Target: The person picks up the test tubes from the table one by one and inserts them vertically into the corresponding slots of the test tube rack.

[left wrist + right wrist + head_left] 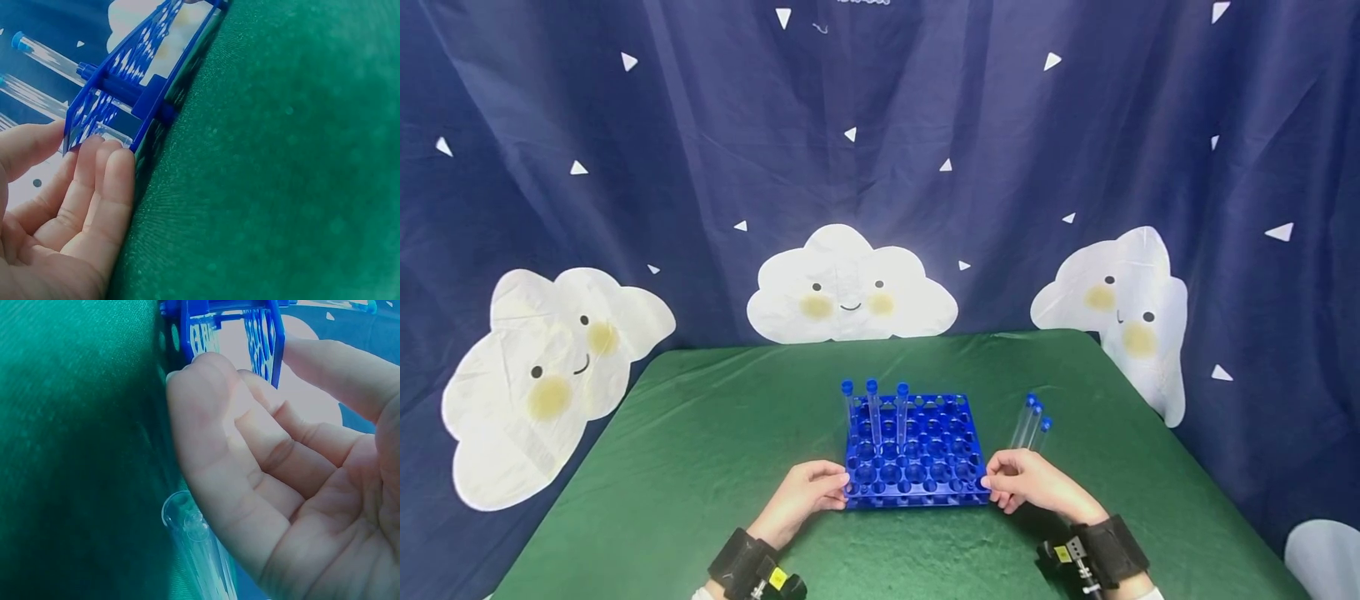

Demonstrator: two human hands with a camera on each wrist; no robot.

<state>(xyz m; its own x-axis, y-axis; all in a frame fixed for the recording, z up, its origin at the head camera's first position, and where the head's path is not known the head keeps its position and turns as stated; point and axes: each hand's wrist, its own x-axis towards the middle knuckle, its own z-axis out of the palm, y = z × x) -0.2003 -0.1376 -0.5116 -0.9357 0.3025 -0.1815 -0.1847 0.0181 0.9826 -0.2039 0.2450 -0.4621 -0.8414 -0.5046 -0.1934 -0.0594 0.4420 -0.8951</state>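
Observation:
A blue test tube rack [916, 473] with rows of round holes stands on the green cloth in the head view. Three clear test tubes with blue caps [875, 417] stand upright in its left back part. My left hand [803, 498] grips the rack's near left corner; in the left wrist view the thumb lies on the top plate [128, 62] and the fingertips sit beneath its edge. At the near right corner, my right hand [1033, 482] pinches the rack between thumb and fingers. Three more capped test tubes [1028, 423] are just behind that hand, their lower parts hidden.
Green cloth [715, 433] covers the table, whose far edge meets a dark blue curtain [880, 183] with white clouds and triangles. Each wrist wears a black strap with a camera. Below my right hand, the right wrist view shows a clear tube end [187, 515].

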